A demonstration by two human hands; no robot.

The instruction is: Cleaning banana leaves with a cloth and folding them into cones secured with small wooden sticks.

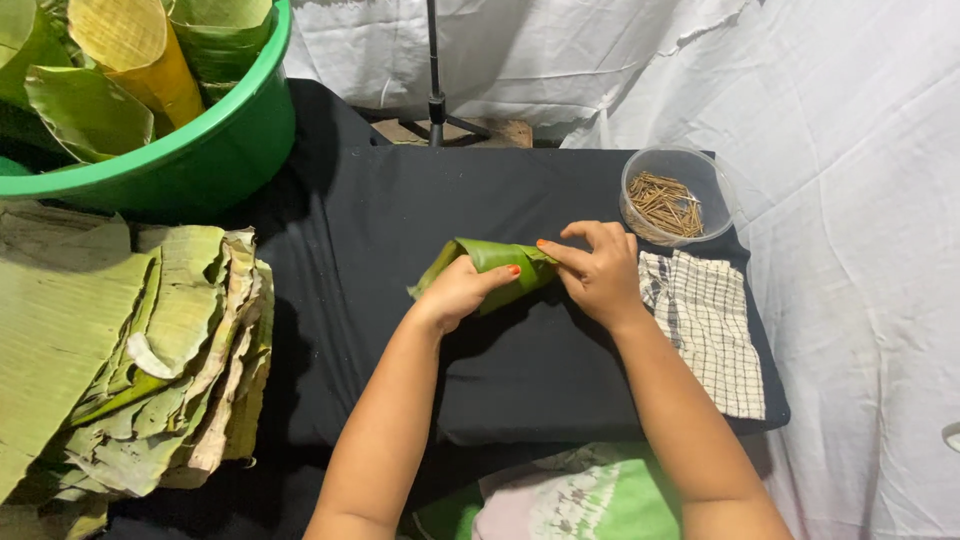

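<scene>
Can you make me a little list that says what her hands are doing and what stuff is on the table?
left hand: wrapped around a rolled green leaf cone
right hand: pinching the cone's folded end
clear bowl: holds thin brown sticks, beyond the right hand
checked cloth: flat, right of the hands
leaf stack: piled at the left
green tub: top left, holds rolled leaves
table cover: black cloth

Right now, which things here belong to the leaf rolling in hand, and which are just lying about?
In use: rolled green leaf, left hand, right hand, bowl of small sticks, stack of leaves, green tub of leaf cones.
Lying about: checked cloth, stand pole.
</scene>
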